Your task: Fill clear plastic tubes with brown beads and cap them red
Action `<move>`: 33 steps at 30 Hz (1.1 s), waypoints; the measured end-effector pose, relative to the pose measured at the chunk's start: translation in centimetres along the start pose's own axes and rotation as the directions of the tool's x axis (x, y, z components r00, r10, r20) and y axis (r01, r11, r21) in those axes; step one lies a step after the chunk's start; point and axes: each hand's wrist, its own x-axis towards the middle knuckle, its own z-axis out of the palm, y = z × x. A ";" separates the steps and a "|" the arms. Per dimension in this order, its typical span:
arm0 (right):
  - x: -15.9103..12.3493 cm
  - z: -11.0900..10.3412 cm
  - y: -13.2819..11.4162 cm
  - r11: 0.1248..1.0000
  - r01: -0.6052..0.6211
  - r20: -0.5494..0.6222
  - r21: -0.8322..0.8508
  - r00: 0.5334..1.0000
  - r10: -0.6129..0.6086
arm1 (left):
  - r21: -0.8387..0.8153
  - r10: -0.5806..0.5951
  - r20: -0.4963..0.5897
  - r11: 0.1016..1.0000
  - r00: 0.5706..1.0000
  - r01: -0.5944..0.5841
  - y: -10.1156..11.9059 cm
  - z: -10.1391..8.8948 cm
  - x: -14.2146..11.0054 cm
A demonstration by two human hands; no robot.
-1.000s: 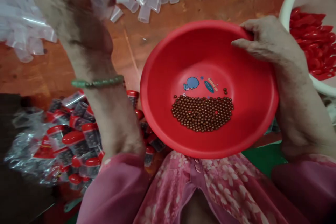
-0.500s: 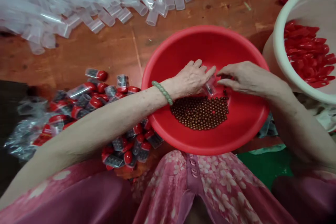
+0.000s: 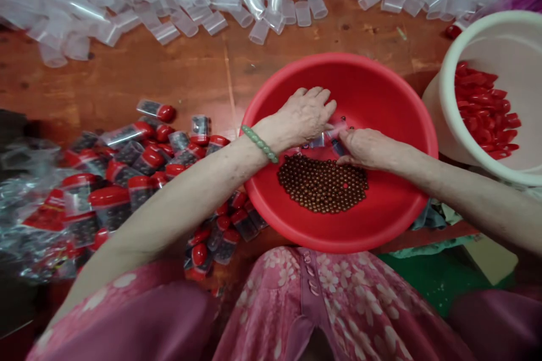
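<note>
My left hand (image 3: 302, 115), with a green bead bracelet (image 3: 259, 144) at the wrist, is over the red basin (image 3: 339, 242). Its thumb side closes on a clear plastic tube (image 3: 318, 141), partly hidden under the hand. My right hand (image 3: 368, 149) comes in from the other side, fingers closed at the tube's far end. A small dark-bluish piece shows at its fingertips, too unclear to name. Small brown round beads (image 3: 322, 186) lie in a pile below both hands, one red bead (image 3: 345, 185) among them. A few loose beads sit above the right fingertips.
Filled tubes with red caps (image 3: 148, 161) lie in a heap left of the basin, beside clear plastic bags (image 3: 34, 237). Many clear tubes (image 3: 182, 22) are piled along the back. A cream bucket (image 3: 449, 90) with red caps (image 3: 486, 107) stands at the right.
The right hand has moved down and left, closer to the beads, its fingertips meeting the tube. The left hand has drawn slightly left. The view has shifted a little.
</note>
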 end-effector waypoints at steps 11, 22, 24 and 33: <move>0.3 0.8 2.4 0.998 -0.057 -0.034 0.040 0.998 0.058 | -0.473 -0.347 -0.271 0.860 0.898 0.190 -2.4 -2.1 -4.8; 0.9 1.3 4.5 0.986 -0.059 0.002 0.159 0.998 0.059 | -0.520 -0.733 -0.146 0.628 0.664 0.579 -1.6 0.3 -8.7; 0.5 1.3 5.1 0.996 0.035 0.018 0.082 0.999 -0.036 | -0.523 -0.746 -0.138 0.613 0.651 0.592 -1.7 0.3 -8.6; -2.2 0.6 4.3 0.957 0.204 0.066 -0.205 0.979 -0.195 | -0.549 -0.744 -0.151 0.611 0.651 0.571 -1.9 0.9 -9.0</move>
